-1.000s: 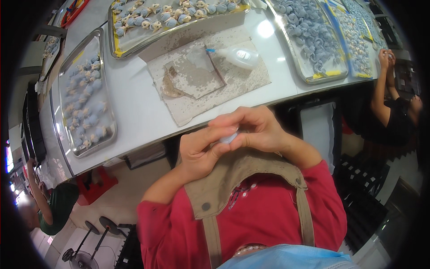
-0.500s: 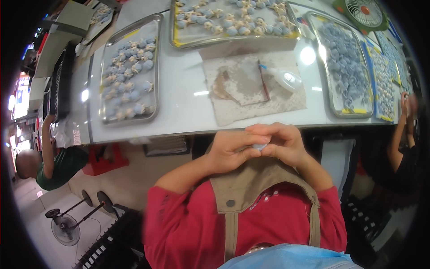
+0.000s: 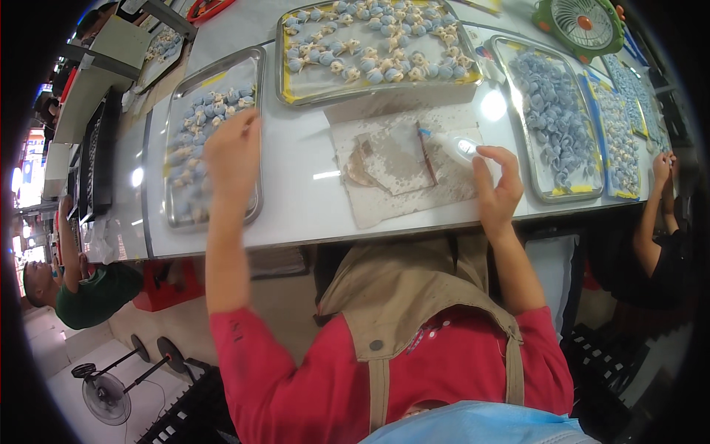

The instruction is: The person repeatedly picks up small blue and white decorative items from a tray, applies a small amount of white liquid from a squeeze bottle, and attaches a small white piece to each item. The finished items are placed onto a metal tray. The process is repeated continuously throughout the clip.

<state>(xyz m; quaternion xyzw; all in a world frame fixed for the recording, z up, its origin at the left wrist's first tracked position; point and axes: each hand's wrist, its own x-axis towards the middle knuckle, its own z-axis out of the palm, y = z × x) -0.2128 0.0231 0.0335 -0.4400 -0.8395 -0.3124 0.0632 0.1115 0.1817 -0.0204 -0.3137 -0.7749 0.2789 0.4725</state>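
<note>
My left hand (image 3: pixel 234 152) is over the right side of the left metal tray (image 3: pixel 260 96). Motion blurs its fingers, and whatever they may hold cannot be made out. Rows of small blue-and-cream figures (image 3: pixel 203 118) lie in that tray. My right hand (image 3: pixel 501 189) is raised at the table's front, fingers curled but apart, with nothing visible between them. Its fingertips are close beside a clear-white squeeze bottle (image 3: pixel 460 146) with a blue tip. This bottle lies on a stained cardboard sheet (image 3: pixel 377 211), its tip by a thin dark red stick (image 3: pixel 429 164).
A larger tray (image 3: pixel 279 74) of similar figures stands at the back. On the right is a tray (image 3: pixel 534 189) of loose blue-grey curled pieces, with further trays of small parts beyond. A green fan (image 3: pixel 584 26) stands at the back right. Other people sit at both sides.
My hands were together at the table's front edge around a small pale-blue piece. They have parted: the left went to the left tray, the right up toward the bottle. The view has shifted slightly.
</note>
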